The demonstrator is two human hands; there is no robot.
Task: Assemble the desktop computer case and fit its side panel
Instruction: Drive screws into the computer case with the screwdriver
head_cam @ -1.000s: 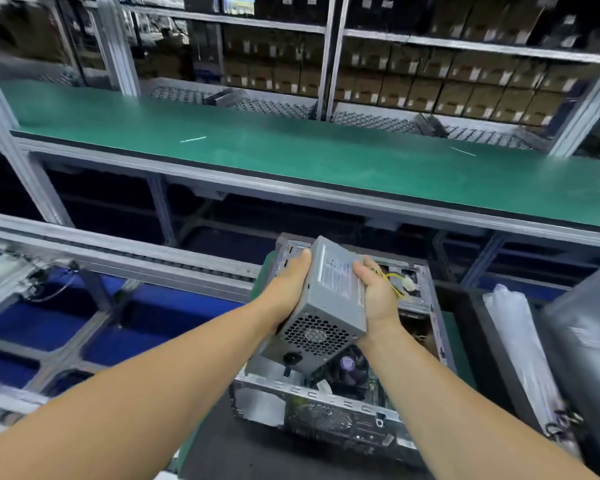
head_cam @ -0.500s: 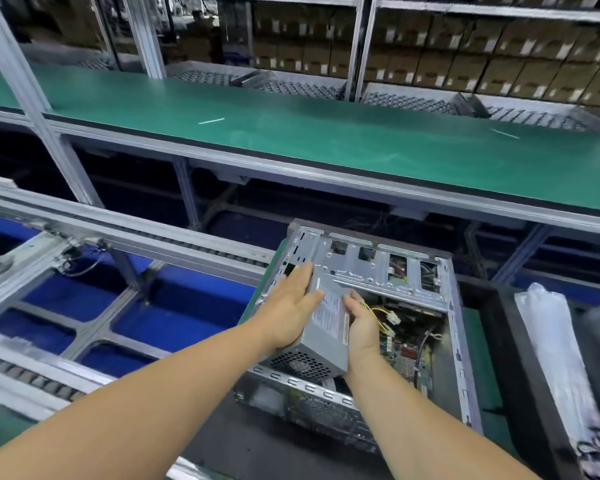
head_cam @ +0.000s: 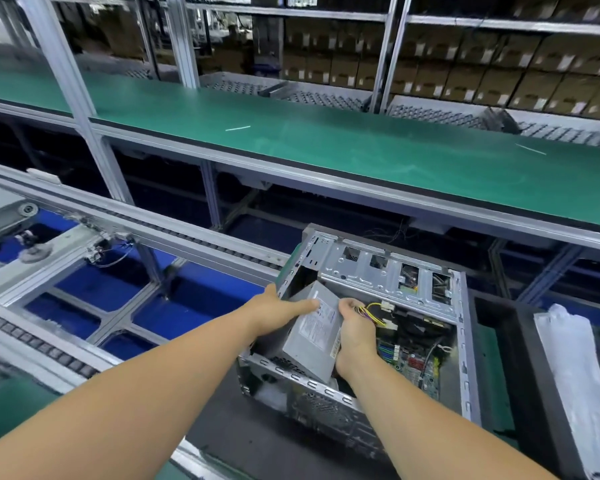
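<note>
Inside the open computer case (head_cam: 388,278), lying on its side on the dark desk (head_cam: 222,441), the grey power supply (head_cam: 314,336) sits tilted, its far end dipped into the left rear corner and its near end raised above the case's perforated rail. Left hand (head_cam: 279,311) lies along its left face with fingers stretched nearly straight over the top edge; right hand (head_cam: 355,329) holds the right side, fingers curled over the edge beside the yellow cable bundle (head_cam: 378,308). Judging by this, the unit is only partly seated: levelling, fastening and wiring look outstanding. Beyond it the motherboard (head_cam: 409,358) is already in place. No side panel can be made out, so that step remains. At far right lies a white plastic-wrapped item (head_cam: 568,344).
</note>
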